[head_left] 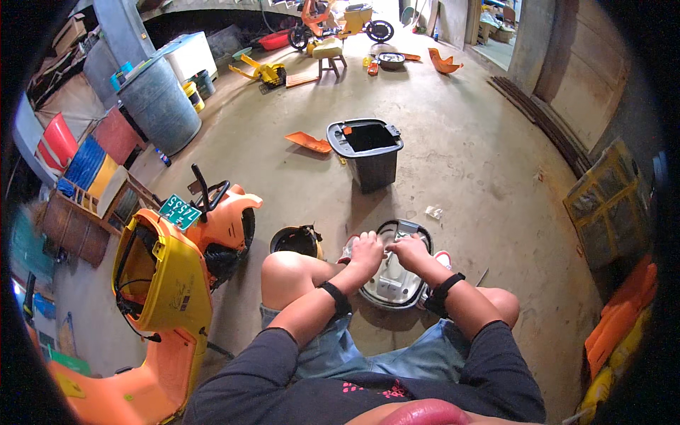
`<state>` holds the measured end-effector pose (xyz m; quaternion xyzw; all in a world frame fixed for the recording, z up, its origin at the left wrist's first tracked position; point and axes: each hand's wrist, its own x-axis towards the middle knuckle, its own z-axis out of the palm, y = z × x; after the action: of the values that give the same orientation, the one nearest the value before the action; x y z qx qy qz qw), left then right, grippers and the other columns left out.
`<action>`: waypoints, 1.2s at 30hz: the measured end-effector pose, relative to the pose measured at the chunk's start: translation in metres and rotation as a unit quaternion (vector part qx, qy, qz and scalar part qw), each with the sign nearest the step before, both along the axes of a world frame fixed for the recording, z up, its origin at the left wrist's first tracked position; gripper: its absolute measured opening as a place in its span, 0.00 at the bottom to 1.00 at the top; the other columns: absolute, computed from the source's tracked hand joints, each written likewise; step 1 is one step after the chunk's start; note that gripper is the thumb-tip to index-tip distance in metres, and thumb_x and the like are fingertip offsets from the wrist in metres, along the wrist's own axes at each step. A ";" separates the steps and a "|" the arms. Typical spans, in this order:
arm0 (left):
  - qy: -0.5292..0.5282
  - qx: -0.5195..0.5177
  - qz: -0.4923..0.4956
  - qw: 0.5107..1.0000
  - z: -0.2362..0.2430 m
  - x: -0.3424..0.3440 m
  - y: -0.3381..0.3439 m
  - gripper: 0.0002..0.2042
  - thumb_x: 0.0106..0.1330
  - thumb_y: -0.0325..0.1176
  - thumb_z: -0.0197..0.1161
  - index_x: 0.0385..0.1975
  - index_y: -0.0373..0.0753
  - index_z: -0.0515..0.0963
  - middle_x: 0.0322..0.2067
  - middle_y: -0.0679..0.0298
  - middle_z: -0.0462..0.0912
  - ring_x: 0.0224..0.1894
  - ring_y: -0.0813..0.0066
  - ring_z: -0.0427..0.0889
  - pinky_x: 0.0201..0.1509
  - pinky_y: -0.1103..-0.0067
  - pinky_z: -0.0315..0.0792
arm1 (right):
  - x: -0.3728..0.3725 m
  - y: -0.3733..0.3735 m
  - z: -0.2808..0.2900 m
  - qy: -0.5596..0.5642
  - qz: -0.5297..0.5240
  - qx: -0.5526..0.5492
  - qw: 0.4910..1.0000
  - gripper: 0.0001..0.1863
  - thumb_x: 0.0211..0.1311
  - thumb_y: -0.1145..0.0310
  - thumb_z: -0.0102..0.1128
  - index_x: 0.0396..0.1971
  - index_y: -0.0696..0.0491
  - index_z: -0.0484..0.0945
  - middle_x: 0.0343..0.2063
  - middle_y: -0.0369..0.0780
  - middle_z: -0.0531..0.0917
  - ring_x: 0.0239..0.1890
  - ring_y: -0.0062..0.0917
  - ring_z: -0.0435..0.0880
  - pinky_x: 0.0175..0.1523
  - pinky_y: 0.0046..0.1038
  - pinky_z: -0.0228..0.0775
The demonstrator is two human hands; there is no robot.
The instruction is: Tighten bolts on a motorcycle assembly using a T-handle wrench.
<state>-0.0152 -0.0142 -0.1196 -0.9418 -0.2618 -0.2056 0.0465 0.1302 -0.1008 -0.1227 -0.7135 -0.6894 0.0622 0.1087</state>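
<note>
Between my knees on the floor lies what looks like a scooter seat (389,289), its pale underside up inside a black rim. A metal bracket (406,228) sits at its far end. Over the seat's far half, my left hand (367,251) and my right hand (410,250) are close together. Both have curled, closed fingers that meet near the seat's middle. Whatever they pinch is too small or hidden to make out. Left of my left hand, a round black bowl-shaped thing (294,241) rests beside my knee. Beyond the seat stands a black plastic box (374,170), open at the top.
At my left stands a yellow and orange scooter body (170,283). An orange panel (309,142) lies beside the black box. A thin rod (483,276) is on the floor to the right. Farther off are a blue barrel (161,103), a stool (329,53) and an orange scooter (340,21).
</note>
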 end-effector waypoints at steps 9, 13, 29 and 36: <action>0.133 -0.356 0.008 0.925 -0.008 0.004 -0.018 0.18 0.63 0.44 0.50 0.27 0.35 0.80 0.30 0.50 0.81 0.33 0.53 0.81 0.37 0.62 0.74 | -0.009 0.013 -0.003 0.272 -0.308 -0.043 0.911 0.31 0.59 0.50 0.51 0.44 0.68 0.70 0.41 0.58 0.76 0.43 0.48 0.76 0.50 0.39 0.68; 0.103 -0.295 -0.097 0.945 -0.006 0.000 -0.022 0.15 0.59 0.44 0.56 0.24 0.38 0.80 0.27 0.54 0.81 0.32 0.57 0.81 0.35 0.64 0.73 | -0.007 0.014 -0.011 0.329 -0.150 -0.062 0.930 0.25 0.51 0.60 0.56 0.48 0.58 0.73 0.42 0.53 0.78 0.41 0.46 0.79 0.49 0.36 0.70; 0.087 -0.343 0.020 0.935 -0.015 0.002 -0.011 0.18 0.63 0.41 0.47 0.22 0.36 0.78 0.29 0.49 0.81 0.33 0.50 0.81 0.38 0.60 0.73 | -0.028 0.007 0.016 0.109 -0.294 0.062 0.947 0.16 0.59 0.57 0.50 0.32 0.55 0.76 0.43 0.50 0.75 0.49 0.44 0.73 0.50 0.42 0.64; 0.143 -0.293 -0.042 0.944 -0.020 0.001 -0.015 0.12 0.59 0.39 0.53 0.27 0.37 0.77 0.25 0.52 0.80 0.31 0.53 0.81 0.34 0.62 0.74 | -0.016 0.008 0.001 0.215 -0.164 -0.127 0.954 0.19 0.60 0.57 0.49 0.39 0.58 0.75 0.35 0.53 0.80 0.43 0.45 0.78 0.47 0.39 0.69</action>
<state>-0.0144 -0.0287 -0.1397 -0.9436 -0.2609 0.0157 -0.2034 0.1140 -0.0932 -0.1215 -0.7942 -0.5099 0.2824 0.1718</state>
